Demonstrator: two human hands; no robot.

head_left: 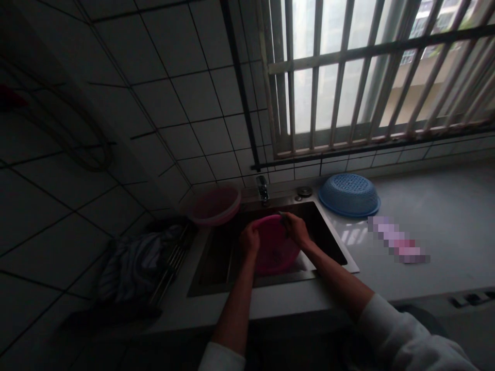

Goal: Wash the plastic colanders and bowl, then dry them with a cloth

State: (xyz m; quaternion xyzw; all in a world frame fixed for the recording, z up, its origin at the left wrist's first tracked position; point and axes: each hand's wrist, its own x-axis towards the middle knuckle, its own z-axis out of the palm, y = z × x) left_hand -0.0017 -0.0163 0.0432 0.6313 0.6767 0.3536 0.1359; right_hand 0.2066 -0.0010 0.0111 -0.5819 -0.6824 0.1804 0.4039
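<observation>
There is one view only, taken from the head of the person standing at the desk point(444, 232). It looks forward and down, rolled to one side, so the sink point(348, 260) and the window point(367, 77) slant. The left hand point(249, 239) and right hand point(297, 231) lie mid-frame at arm's length on a pink basin point(274, 252). A tiled wall point(116, 129) fills the left, the window the far right.

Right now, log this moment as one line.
left hand: grips pink basin | right hand: on its rim | place: sink | nearby: blue colander, upturned
</observation>
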